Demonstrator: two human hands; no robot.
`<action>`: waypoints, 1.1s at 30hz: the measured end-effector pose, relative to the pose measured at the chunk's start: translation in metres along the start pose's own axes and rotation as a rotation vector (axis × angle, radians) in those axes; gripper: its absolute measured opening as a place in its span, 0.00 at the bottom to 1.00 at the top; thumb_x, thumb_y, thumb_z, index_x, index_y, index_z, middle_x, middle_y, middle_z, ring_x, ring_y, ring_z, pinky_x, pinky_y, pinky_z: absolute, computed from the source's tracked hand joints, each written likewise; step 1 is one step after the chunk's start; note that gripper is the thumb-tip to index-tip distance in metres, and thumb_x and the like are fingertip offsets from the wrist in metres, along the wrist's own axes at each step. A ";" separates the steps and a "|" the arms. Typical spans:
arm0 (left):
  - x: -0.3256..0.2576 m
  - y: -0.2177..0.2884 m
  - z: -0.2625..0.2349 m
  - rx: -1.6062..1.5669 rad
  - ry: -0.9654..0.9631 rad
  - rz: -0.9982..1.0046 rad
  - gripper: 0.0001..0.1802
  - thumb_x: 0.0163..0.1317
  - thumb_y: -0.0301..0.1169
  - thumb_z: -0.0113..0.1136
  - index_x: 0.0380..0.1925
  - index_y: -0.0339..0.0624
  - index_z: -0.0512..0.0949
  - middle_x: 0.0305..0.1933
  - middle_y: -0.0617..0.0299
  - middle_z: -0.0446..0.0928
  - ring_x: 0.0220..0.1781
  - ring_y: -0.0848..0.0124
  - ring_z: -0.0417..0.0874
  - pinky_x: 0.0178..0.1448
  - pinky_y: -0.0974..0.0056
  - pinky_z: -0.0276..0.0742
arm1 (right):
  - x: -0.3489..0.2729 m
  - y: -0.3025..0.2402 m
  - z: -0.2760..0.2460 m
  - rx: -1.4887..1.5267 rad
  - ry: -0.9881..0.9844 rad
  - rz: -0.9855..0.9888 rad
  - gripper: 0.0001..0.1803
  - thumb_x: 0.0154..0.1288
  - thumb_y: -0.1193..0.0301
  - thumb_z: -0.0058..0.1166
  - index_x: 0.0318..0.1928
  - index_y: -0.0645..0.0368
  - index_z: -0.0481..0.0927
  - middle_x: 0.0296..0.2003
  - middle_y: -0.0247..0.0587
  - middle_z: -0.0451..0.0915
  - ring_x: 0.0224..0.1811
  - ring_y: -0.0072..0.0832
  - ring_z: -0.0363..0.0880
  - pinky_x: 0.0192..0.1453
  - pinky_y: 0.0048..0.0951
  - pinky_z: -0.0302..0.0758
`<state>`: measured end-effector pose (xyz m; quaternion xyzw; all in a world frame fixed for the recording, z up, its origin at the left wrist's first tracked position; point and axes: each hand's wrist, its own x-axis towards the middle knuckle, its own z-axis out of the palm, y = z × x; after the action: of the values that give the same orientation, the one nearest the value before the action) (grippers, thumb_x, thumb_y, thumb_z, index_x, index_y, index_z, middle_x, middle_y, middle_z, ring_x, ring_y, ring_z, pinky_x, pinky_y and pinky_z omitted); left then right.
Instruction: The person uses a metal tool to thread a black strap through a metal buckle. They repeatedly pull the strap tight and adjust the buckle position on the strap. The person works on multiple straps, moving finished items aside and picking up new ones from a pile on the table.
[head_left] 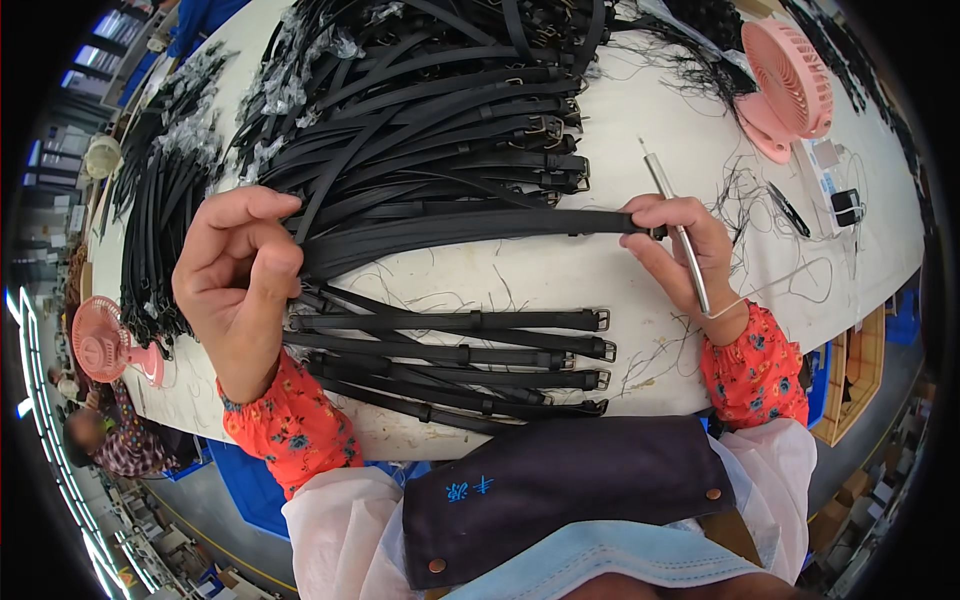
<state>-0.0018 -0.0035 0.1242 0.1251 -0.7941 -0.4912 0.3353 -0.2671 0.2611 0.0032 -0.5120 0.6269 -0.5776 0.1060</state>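
**Two hands stretch black straps over a white table**

The person stands at a white table (560,270) and holds a small bundle of black straps (460,228) between both hands, stretched almost level across the middle of the view. The left hand (240,280) is at about 9 o'clock; its fingers are curled narrow around the left end of the bundle, thumb on top. The right hand (685,255) is at about 3 o'clock; its fingertips pinch the right end of the bundle, and a thin metal tool (678,225) lies along the same hand, its tip pointing toward 12 o'clock. I think the tool is kept under the thumb, but the grip is not clear to see.

At 6 o'clock from the bundle, a row of finished straps with buckles (450,360) lies flat near the table edge. At 12 o'clock there is a big loose pile of straps (440,110), touching the held bundle. One pink fan (785,85) stands at 2 o'clock, another pink fan (100,340) at 8 o'clock beside the left hand. Loose black threads (745,195) are scattered near the right hand. Both wrists wear orange flowered sleeves (290,425).
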 end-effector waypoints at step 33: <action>-0.043 -0.085 0.131 0.321 -0.481 0.197 0.08 0.64 0.31 0.69 0.41 0.44 0.84 0.47 0.62 0.79 0.50 0.58 0.77 0.57 0.58 0.71 | -0.003 0.000 0.018 -0.345 -0.388 -0.300 0.13 0.55 0.78 0.67 0.40 0.53 0.81 0.32 0.39 0.81 0.41 0.43 0.80 0.47 0.42 0.78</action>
<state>-0.0671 0.0690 -0.0056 -0.0211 -0.9265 -0.3400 0.1598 -0.2525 0.2523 -0.0037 -0.7103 0.6010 -0.3632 0.0487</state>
